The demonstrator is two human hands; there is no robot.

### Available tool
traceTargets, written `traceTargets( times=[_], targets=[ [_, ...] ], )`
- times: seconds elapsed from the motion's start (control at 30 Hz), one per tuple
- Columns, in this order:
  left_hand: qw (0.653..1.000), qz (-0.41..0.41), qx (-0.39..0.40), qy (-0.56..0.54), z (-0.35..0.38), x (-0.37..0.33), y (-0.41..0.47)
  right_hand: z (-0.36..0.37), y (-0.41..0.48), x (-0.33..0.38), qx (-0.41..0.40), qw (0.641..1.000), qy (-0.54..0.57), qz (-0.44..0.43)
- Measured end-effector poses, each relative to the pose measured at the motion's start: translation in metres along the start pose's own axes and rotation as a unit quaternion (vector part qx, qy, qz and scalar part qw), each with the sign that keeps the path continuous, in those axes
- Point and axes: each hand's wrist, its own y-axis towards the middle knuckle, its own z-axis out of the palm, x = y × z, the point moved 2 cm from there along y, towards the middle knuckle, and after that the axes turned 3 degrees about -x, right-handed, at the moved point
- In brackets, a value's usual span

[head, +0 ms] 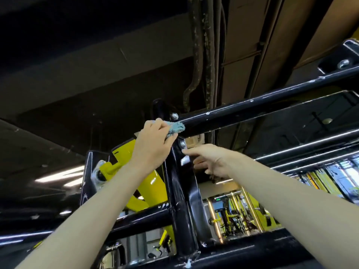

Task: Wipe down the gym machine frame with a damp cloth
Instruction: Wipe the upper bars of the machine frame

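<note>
A black gym machine frame [182,193] rises in front of me, with a glossy upright post joining a long top crossbar [252,107] near a bolted corner. My left hand [153,144] grips a bunched blue cloth [175,129] and presses it against the crossbar's left end, just below a bolt. My right hand [209,160] reaches to the upright from the right and holds its edge, thumb near a bolt, fingers curled behind the post.
A yellow lever arm [149,183] of the machine slants behind the post on the left. A lower black crossbar [139,218] runs left. Ceiling pipes [204,55] hang overhead. More yellow gym machines [233,216] stand in the lit background.
</note>
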Motion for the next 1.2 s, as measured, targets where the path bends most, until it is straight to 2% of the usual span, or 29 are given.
traceTargets(
  times=[0.13, 0.2, 0.27, 0.4, 0.53, 0.6, 0.7, 0.8, 0.87, 0.93, 1.0, 1.1, 1.2],
  targets=[
    [0.974, 0.213, 0.028, 0.070, -0.007, -0.030, -0.056, -0.016, -0.020, -0.014, -0.053, 0.993, -0.091, 0.048],
    [0.946, 0.266, 0.129, 0.131, -0.001, -0.056, -0.063, -0.011, -0.030, -0.025, -0.036, 0.984, -0.145, 0.093],
    [0.927, 0.259, 0.199, 0.184, 0.014, -0.069, -0.048, -0.007, -0.036, -0.032, -0.013, 0.974, -0.183, 0.135],
    [0.896, 0.207, 0.236, 0.313, 0.028, -0.076, -0.017, -0.016, -0.040, -0.033, -0.036, 0.970, -0.188, 0.148],
    [0.878, 0.203, 0.358, 0.243, 0.039, -0.098, -0.046, -0.032, -0.038, -0.035, -0.064, 0.967, -0.186, 0.162],
    [0.890, 0.211, 0.334, 0.227, 0.031, -0.095, -0.042, -0.036, -0.040, -0.037, -0.078, 0.965, -0.191, 0.164],
    [0.926, 0.233, 0.193, 0.227, 0.008, -0.062, -0.027, -0.040, -0.041, -0.036, -0.114, 0.967, -0.190, 0.123],
    [0.961, 0.217, 0.117, 0.122, -0.014, -0.023, -0.026, -0.033, -0.045, -0.038, -0.095, 0.983, -0.125, 0.098],
    [0.983, 0.129, 0.104, 0.077, -0.018, -0.014, -0.018, -0.018, -0.047, -0.038, -0.071, 0.990, -0.083, 0.085],
    [0.988, 0.064, 0.112, 0.086, -0.015, -0.018, -0.010, 0.003, -0.052, -0.035, -0.045, 0.995, -0.042, 0.076],
    [0.983, 0.090, 0.110, 0.113, -0.014, -0.026, -0.013, 0.018, -0.052, -0.033, -0.033, 0.997, -0.028, 0.057],
    [0.989, 0.092, 0.112, 0.037, -0.019, -0.033, -0.045, 0.021, -0.046, -0.032, -0.032, 0.998, -0.024, 0.051],
    [0.971, 0.193, 0.141, -0.011, -0.020, -0.042, -0.080, 0.012, -0.046, -0.040, -0.038, 0.995, -0.034, 0.088]
  ],
)
